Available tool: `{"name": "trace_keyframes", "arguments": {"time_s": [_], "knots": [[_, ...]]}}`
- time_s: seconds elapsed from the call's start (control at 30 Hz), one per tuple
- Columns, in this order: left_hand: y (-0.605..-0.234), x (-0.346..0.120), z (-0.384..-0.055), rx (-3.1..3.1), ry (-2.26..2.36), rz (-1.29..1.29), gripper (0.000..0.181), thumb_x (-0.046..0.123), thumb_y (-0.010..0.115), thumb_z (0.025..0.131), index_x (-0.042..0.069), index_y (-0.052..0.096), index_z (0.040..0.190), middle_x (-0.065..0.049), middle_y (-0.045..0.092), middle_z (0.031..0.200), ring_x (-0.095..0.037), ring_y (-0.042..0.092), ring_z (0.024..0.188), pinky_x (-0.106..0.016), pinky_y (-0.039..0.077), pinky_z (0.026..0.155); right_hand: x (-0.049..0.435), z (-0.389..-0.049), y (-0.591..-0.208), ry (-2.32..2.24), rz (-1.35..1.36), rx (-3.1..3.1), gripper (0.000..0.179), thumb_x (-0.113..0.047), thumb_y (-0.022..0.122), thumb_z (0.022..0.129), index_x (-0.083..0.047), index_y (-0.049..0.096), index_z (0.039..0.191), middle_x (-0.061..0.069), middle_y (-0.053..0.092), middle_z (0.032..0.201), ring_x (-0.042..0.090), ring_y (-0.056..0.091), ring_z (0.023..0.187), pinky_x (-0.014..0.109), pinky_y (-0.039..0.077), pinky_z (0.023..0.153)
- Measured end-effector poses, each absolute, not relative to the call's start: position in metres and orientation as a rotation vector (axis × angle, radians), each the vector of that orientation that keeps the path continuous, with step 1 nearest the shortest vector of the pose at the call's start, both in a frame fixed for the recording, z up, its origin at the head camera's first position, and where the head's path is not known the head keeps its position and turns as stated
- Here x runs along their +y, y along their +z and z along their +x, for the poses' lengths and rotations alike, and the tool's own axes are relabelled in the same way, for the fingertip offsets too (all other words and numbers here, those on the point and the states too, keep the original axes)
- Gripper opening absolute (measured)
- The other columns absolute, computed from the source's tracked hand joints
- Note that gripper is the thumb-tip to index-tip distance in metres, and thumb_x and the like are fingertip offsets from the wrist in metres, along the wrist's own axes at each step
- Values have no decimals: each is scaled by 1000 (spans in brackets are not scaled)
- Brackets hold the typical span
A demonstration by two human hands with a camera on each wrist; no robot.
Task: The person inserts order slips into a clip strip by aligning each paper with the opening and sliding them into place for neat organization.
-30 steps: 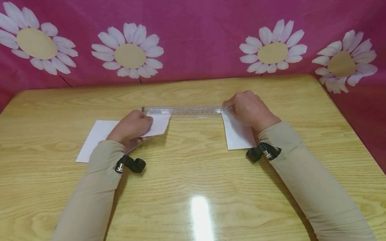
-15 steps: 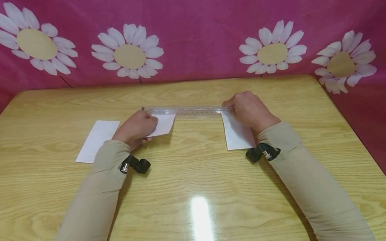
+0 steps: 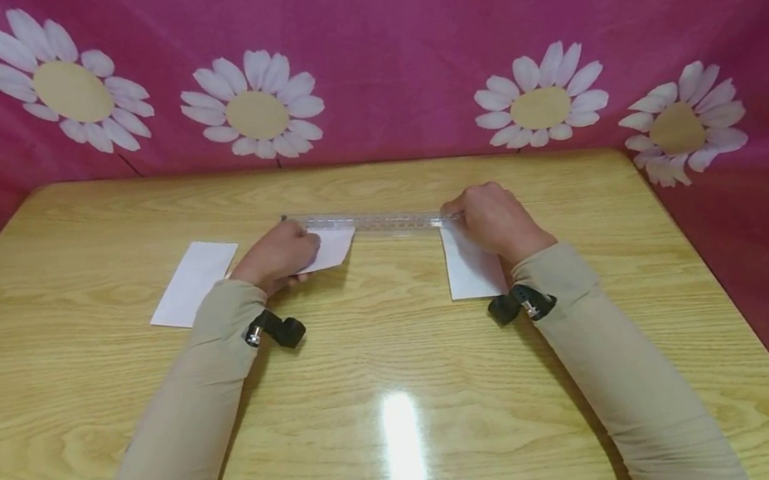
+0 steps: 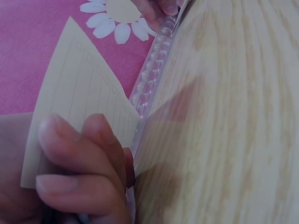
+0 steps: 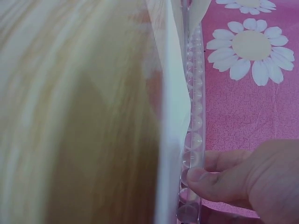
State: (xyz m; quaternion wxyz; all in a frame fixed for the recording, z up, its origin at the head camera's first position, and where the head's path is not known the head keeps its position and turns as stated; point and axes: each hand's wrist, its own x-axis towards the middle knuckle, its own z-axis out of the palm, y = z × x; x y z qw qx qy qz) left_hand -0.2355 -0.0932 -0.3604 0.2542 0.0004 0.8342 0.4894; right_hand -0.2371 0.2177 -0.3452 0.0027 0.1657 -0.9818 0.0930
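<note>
A long clear plastic strip [image 3: 385, 221] with a row of round shapes along it lies between the two hands. My left hand [image 3: 276, 257] holds a paper slip [image 3: 333, 246] near the strip's left end. In the left wrist view the slip [image 4: 86, 86] is tilted up, showing printed lines and small boxes; its lower edge meets the strip [image 4: 149, 74]. At the other end, my right hand [image 3: 498, 218] pinches the strip [image 5: 192, 140] between thumb and finger. A white paper piece [image 3: 467, 265] extends toward me below that hand, right alongside the strip.
Another white paper piece [image 3: 191, 283] lies flat to the left, partly behind the left wrist. The wooden table [image 3: 349, 397] reaches a pink cloth [image 3: 384, 47] with daisies at its far edge. A bright reflection shows on the tabletop.
My left hand has slid a little to the right with its paper slip, uncovering more of the flat paper on the left. The right hand stays in place on the strip.
</note>
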Motion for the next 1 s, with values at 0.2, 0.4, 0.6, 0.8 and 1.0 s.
{"name": "trace_keyframes", "arguments": {"time_s": [0.2,0.4,0.6,0.8,1.0], "knots": [[-361,-90,-236,2283,1324,27,20,12,39,102,-2,46,113,-6,51,86,-8,45,54,-21,38,48,217,-237,-345,299,509,-3092,33,-2,58,99,-13,75,126,19,72,128,32,71,108,44,56,88],[-361,-88,-236,2289,1318,52,15,11,39,100,0,48,106,-1,53,71,-7,44,52,-21,37,47,217,-237,-345,293,516,-3090,34,-2,58,99,-13,75,126,19,72,128,34,71,110,47,57,93],[-359,-84,-236,2341,1254,64,14,14,39,102,5,47,97,0,53,66,-7,44,50,-21,38,48,218,-237,-345,297,507,-3097,35,-1,56,98,-13,74,126,19,72,129,35,70,115,47,57,95],[-359,-78,-236,2382,1200,84,19,15,39,102,6,49,88,1,56,62,-8,45,49,-23,40,49,217,-237,-345,305,494,-3108,35,-1,57,99,-13,74,127,19,71,130,34,70,113,47,57,95],[-360,-75,-236,2417,1142,91,20,17,39,103,4,52,94,1,54,62,-8,46,49,-22,42,50,218,-238,-345,311,487,-3111,35,-2,58,99,-13,74,128,20,71,130,34,70,115,47,57,97]]}}
